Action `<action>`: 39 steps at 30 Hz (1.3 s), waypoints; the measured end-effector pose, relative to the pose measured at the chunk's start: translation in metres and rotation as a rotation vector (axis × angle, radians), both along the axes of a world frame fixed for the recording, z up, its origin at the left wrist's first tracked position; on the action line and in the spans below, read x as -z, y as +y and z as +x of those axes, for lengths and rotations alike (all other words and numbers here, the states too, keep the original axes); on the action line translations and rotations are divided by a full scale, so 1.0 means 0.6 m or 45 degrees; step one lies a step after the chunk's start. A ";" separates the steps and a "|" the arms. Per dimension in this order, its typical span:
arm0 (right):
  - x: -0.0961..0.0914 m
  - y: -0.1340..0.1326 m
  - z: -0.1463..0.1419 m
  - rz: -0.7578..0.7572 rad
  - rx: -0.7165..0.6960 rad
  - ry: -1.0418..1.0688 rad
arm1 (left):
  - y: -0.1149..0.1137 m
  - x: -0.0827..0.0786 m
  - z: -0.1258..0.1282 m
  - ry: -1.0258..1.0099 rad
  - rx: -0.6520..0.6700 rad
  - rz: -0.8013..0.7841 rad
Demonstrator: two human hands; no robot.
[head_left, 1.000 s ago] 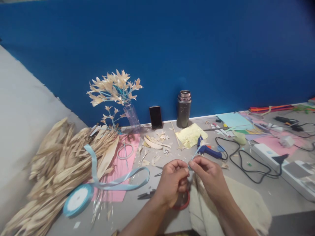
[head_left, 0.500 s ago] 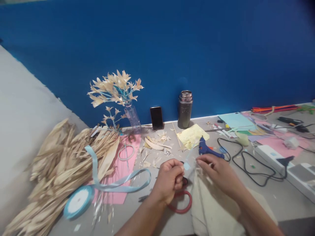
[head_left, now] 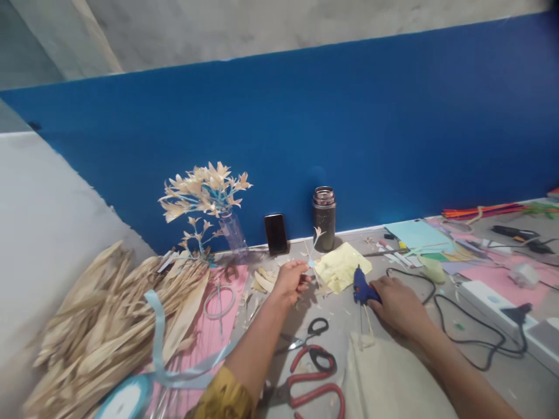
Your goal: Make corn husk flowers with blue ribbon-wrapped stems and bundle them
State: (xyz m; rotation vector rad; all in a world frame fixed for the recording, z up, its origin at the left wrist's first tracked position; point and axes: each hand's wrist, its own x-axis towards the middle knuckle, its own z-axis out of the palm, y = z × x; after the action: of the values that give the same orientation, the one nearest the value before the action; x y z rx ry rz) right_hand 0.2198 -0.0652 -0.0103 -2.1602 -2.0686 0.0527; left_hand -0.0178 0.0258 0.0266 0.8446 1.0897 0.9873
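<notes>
My left hand (head_left: 292, 280) is pinched around the stem of a small pale husk flower (head_left: 318, 233), held upright above the table. A short bit of light blue ribbon (head_left: 311, 263) shows at the fingertips. My right hand (head_left: 399, 304) is closed on the handle of a blue glue gun (head_left: 361, 285), whose nozzle points away from me. Beside the gun lies a crumpled yellow paper (head_left: 343, 267). Below my left hand are black-handled scissors (head_left: 318, 327) and red-handled scissors (head_left: 317, 390).
Dried corn husks (head_left: 109, 326) heap up at the left, near a light blue ribbon roll (head_left: 126, 401). Along the blue wall stand a vase of husk flowers (head_left: 233, 233), a phone (head_left: 276, 234) and a dark flask (head_left: 324, 221). A white power strip (head_left: 489, 299) and cables lie right.
My hands have parted. The left has moved forward with the flower; the right has gone from beside it to the glue gun and taken hold. The view has tilted up.
</notes>
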 end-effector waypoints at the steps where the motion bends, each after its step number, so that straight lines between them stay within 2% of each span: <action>1: 0.003 0.000 0.000 0.008 0.007 0.010 | 0.012 0.010 0.011 0.002 0.024 -0.027; 4: 0.005 -0.002 0.007 0.029 0.011 0.053 | 0.031 0.034 0.035 0.003 0.082 -0.081; 8: 0.004 -0.006 0.027 0.046 -0.004 0.134 | 0.038 0.051 0.041 0.002 0.109 -0.095; 14: 0.014 -0.002 0.066 0.162 0.095 0.646 | 0.043 0.068 0.040 0.021 0.125 -0.095; 19: -0.002 -0.010 0.090 0.227 0.164 0.871 | 0.042 0.076 0.039 -0.012 0.102 -0.051; 24: -0.015 -0.021 0.068 0.277 0.075 1.127 | 0.036 0.078 0.041 -0.078 0.097 -0.012; 29: -0.004 -0.027 0.036 0.108 -0.091 1.340 | 0.022 0.076 0.054 -0.104 0.157 -0.002; 34: 0.000 -0.029 0.016 -0.056 -0.044 1.401 | 0.008 0.064 0.063 -0.102 0.218 0.002; 39: 0.003 -0.026 0.002 -0.053 -0.004 1.404 | 0.001 0.058 0.067 -0.045 0.268 0.019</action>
State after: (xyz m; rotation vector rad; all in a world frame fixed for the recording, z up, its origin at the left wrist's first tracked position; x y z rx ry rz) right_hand 0.2211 -0.0811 -0.0120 -1.5213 -1.3812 1.0212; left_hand 0.0221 0.0261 -0.0081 0.9308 0.9435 0.8320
